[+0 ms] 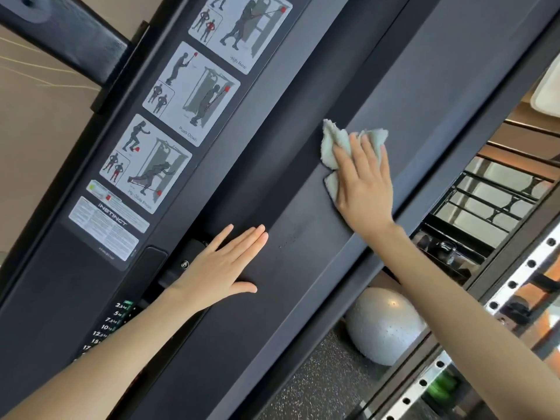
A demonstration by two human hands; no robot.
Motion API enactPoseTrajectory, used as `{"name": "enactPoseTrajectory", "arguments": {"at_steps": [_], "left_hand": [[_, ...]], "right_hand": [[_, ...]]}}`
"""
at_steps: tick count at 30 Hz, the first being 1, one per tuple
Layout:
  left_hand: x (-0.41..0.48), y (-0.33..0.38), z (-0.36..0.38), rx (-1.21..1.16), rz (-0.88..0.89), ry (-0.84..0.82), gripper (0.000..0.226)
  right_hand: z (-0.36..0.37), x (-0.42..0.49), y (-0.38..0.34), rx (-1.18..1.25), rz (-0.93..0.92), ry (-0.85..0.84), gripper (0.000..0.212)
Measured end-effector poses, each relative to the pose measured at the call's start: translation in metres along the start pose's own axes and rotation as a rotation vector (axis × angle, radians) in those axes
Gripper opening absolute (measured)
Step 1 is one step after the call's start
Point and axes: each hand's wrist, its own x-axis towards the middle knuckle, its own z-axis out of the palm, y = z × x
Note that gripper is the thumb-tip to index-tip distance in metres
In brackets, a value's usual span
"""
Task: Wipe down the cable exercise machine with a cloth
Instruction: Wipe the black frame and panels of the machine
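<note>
- Padded bar [60, 34]: black, seen at the upper left, fixed to the edge of the machine's frame, with a beige wall behind it.
- Exercise placards [194, 95]: a column of illustrated panels is mounted on the left face of the cable exercise machine [272, 153]. The captions "High Row", "Push Down" and "Hip Glute Press" can be read.
- Printed label [106, 228]: white, marked "INSTINCT", placed just below the placards. The fine print cannot be read.
- Weight scale [112, 322]: numbers starting 2.5, 5, 7.5, 10 are shown, partly hidden behind the left forearm.
- Left hand [224, 262]: laid flat on the machine's dark central panel, low in the middle. Its fingers [245, 241] are held straight and together, released, and nothing is grasped.
- Cloth [336, 140]: pale grey-green and crumpled, held against the same panel, above and to the right of the left hand and well apart from it. Its upper and left edges are left showing beyond the hand on it.
- Right hand [363, 189]: pressed flat on the cloth, with the fingers straight and slightly spread over it, not curled round it.
- Exercise ball [385, 325]: grey, set on the speckled dark floor [318, 374], seen past the machine's right edge and below the right forearm.
- Perforated upright [515, 286]: bright metal with a row of round holes, located at the lower right.
</note>
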Motion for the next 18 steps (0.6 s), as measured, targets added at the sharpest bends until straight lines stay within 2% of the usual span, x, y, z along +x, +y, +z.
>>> {"name": "enactPoseTrajectory", "arguments": {"at_steps": [4, 7, 8, 11, 13, 15, 18], "left_hand": [[0.0, 0.0, -0.001, -0.006, -0.017, 0.014, 0.104], [-0.001, 0.0, 0.0, -0.012, -0.03, -0.002, 0.106], [-0.001, 0.0, 0.0, -0.013, -0.032, -0.004, 0.107], [0.0, -0.001, 0.001, -0.019, -0.034, 0.002, 0.107], [-0.001, 0.0, 0.002, -0.024, -0.039, 0.003, 0.108], [-0.001, 0.0, 0.002, -0.025, -0.04, 0.003, 0.107], [-0.001, 0.0, 0.002, -0.032, -0.041, 0.014, 0.105]], "right_hand": [[0.003, -0.044, -0.048, 0.021, -0.164, -0.097, 0.05], [0.002, -0.057, -0.05, 0.009, -0.338, -0.126, 0.046], [0.003, -0.049, -0.041, -0.002, -0.321, -0.112, 0.046], [0.002, -0.012, -0.005, -0.005, -0.063, -0.015, 0.044], [0.001, 0.002, 0.006, -0.018, 0.032, 0.048, 0.043], [0.002, -0.005, -0.007, -0.031, 0.023, 0.039, 0.045], [0.004, -0.041, -0.046, 0.004, -0.114, -0.077, 0.051]]}}
